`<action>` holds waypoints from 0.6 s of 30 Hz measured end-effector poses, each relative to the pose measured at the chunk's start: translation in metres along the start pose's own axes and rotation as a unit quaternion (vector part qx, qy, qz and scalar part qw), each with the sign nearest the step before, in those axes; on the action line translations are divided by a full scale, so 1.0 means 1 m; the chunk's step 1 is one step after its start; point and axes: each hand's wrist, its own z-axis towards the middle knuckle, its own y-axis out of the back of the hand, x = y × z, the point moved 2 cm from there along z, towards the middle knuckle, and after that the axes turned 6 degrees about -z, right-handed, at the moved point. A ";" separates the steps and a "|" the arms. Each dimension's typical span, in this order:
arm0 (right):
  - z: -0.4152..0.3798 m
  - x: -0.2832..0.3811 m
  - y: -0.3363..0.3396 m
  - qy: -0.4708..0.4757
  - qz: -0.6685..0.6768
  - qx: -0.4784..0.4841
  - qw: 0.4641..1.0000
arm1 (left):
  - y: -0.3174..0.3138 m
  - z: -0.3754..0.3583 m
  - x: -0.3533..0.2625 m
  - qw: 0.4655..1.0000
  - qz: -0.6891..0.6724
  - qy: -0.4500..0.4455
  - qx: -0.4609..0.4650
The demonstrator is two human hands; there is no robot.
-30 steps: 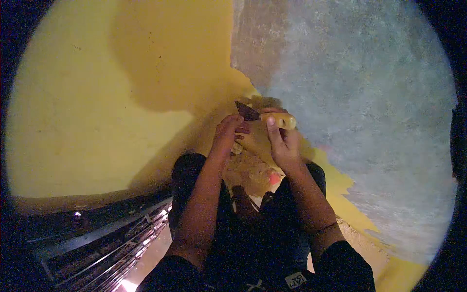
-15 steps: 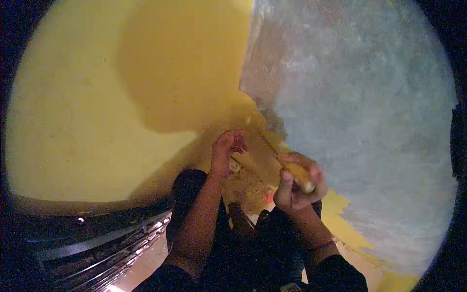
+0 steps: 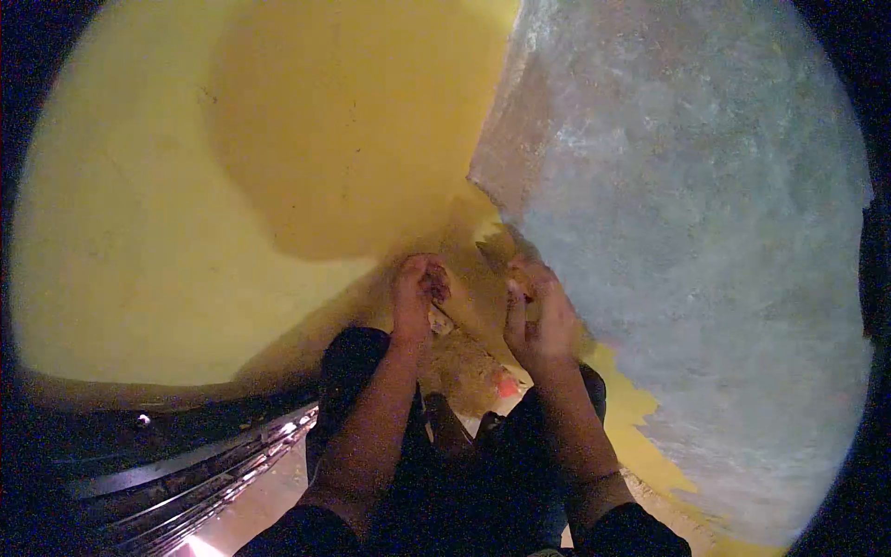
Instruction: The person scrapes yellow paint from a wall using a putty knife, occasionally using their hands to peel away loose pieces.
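Observation:
My right hand (image 3: pixel 543 316) is wrapped round a short tool with a yellowish-brown handle (image 3: pixel 522 277). Its far end points up and left towards the border between yellow and grey; blur and shadow hide what kind of tool it is. My left hand (image 3: pixel 419 292) is in front of the yellow wall (image 3: pixel 121 204), fingers curled inward. Whatever may be inside those fingers is hidden. To the right spreads a grey patchy surface (image 3: pixel 687 204), with a ragged yellow strip (image 3: pixel 631 395) along its lower left edge.
Below my hands lie a small pale object (image 3: pixel 440 321) and a red item (image 3: pixel 506 385) on the brownish floor (image 3: pixel 455 362). Dark slatted metalwork (image 3: pixel 186 473) stands at lower left. My knees (image 3: pixel 353 357) are close to the wall.
My right hand has moved left and slightly up with the tool, turning so the tool faces the colour border. My left hand has shifted a little left. The view has moved slightly.

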 end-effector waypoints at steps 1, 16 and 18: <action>0.003 0.008 0.004 0.014 0.015 -0.037 0.999 | -0.010 -0.008 -0.007 0.998 0.056 -0.013 -0.023; -0.005 0.025 0.022 0.103 0.019 -0.078 0.991 | -0.016 -0.017 -0.013 0.988 0.098 -0.086 -0.080; -0.005 0.016 0.000 0.105 0.001 -0.087 0.991 | -0.015 -0.013 -0.010 0.988 0.099 -0.101 -0.067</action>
